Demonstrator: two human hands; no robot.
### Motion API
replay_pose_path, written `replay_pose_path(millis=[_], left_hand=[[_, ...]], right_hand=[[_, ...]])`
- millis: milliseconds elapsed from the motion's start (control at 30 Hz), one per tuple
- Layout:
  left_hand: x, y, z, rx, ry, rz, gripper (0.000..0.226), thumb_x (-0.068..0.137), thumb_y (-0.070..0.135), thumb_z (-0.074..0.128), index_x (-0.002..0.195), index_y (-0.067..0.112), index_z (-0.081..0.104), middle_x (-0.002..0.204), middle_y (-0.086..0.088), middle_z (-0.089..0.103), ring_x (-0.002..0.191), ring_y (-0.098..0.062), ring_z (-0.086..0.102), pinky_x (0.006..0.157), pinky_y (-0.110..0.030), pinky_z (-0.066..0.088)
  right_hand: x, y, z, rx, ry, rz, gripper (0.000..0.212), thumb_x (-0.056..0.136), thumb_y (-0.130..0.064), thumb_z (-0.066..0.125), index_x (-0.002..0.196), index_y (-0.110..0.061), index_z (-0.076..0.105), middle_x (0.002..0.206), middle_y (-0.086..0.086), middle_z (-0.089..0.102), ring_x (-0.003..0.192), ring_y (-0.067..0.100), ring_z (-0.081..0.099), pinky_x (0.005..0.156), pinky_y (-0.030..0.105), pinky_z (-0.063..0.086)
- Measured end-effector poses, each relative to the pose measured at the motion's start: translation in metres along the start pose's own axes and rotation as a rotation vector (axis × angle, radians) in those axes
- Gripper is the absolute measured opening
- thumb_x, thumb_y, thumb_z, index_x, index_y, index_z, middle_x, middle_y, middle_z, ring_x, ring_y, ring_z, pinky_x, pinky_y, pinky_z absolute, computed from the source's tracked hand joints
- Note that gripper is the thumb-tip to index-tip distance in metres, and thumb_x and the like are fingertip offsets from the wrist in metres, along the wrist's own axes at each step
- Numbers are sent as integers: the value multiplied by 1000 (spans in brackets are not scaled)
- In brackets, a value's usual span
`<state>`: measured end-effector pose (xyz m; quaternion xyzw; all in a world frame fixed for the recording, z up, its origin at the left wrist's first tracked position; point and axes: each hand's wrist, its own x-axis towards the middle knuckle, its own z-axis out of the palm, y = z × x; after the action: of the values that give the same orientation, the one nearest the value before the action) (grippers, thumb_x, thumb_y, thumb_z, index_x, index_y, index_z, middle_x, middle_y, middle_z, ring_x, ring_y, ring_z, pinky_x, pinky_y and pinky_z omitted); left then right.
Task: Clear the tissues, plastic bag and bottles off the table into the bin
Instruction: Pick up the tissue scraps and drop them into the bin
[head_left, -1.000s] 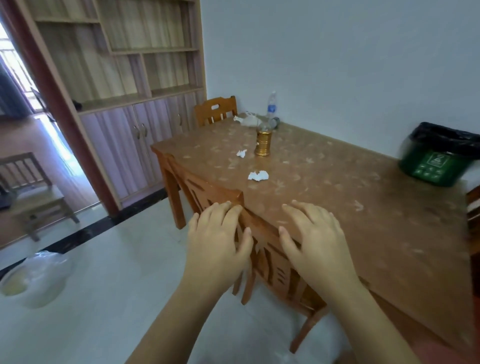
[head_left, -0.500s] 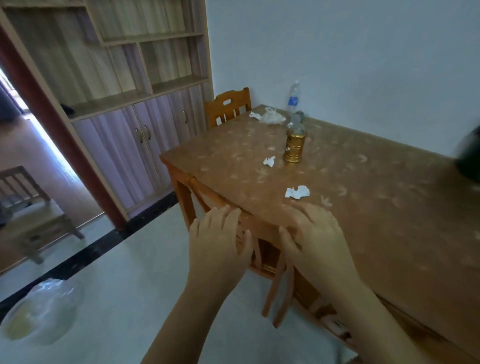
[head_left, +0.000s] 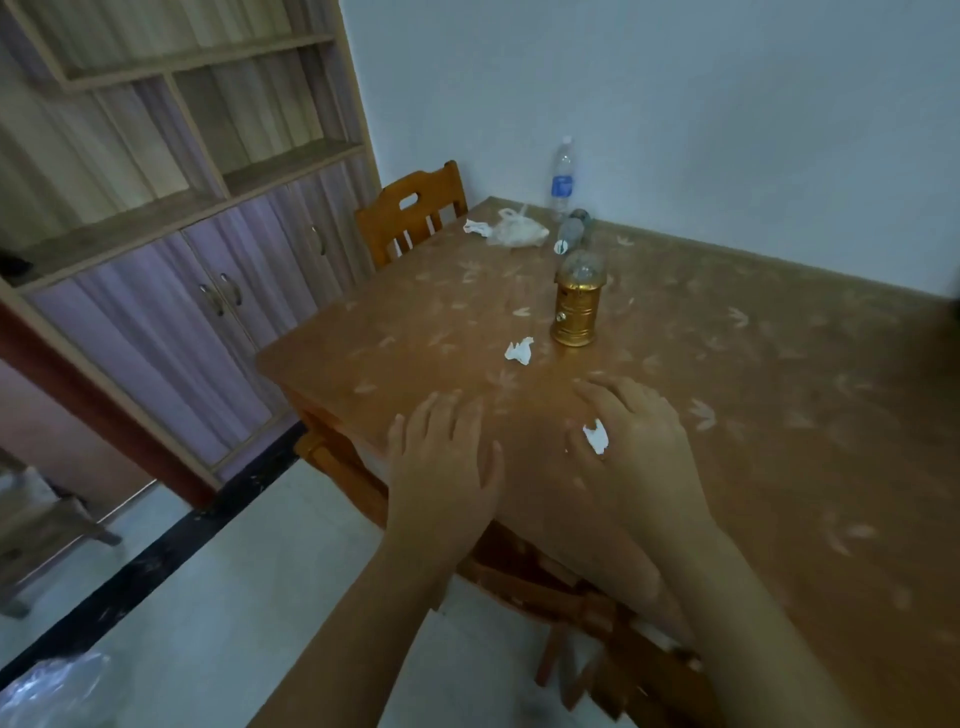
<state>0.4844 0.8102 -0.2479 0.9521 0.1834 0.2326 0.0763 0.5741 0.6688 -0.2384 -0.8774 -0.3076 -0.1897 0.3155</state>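
both hands hover palm-down over the near edge of the brown leaf-patterned worktop. the left hand is spread and empty. the right hand covers a crumpled white tissue, fingers loosely spread; whether it grips is unclear. another small white tissue lies beside a gold lantern. a clear crumpled plastic bag, a lying bottle and an upright clear water bottle sit at the far corner.

I am looking into a home dining room. A wooden table with a leaf-patterned cover stands against a plain pale wall, with matching wooden chairs tucked at its sides. A tall cabinet with open shelves above closed doors lines the left wall, and pale floor tiles run toward a doorway with a dark threshold strip.
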Motion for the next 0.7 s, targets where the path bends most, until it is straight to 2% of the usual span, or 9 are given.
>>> replay_pose_path(millis=[133,333,467,700], left_hand=[[35,-2,36,-31,-54,-8,46,85,37,40,115,9,60,119,-13,63,115,-34,55,98,-53,36],[72,-10,83,-101,-195,-38,43,90,32,48,129,11,50,137,-10,49,131,-27,38,108,-47,22],[97,-19,114,-131,-235,-9,43,89,29,52,127,10,51,135,-11,51,129,-28,40,107,-50,27],[142,-35,175,-229,-310,100,40,84,25,55,120,10,55,126,-11,57,120,-30,49,98,-54,37]], right_hand=[[26,33,19,-24,-33,59,47,78,-35,39,109,-9,62,109,12,65,101,33,59,83,57,47],[34,74,43,-71,-94,168,46,77,-35,39,105,-9,65,105,13,66,94,34,61,79,48,49],[36,94,60,-119,-146,261,47,76,-36,39,102,-7,65,103,13,67,91,35,62,77,50,51],[43,115,101,-115,-174,422,41,74,-34,41,92,-9,67,90,10,67,75,34,61,67,43,49]])
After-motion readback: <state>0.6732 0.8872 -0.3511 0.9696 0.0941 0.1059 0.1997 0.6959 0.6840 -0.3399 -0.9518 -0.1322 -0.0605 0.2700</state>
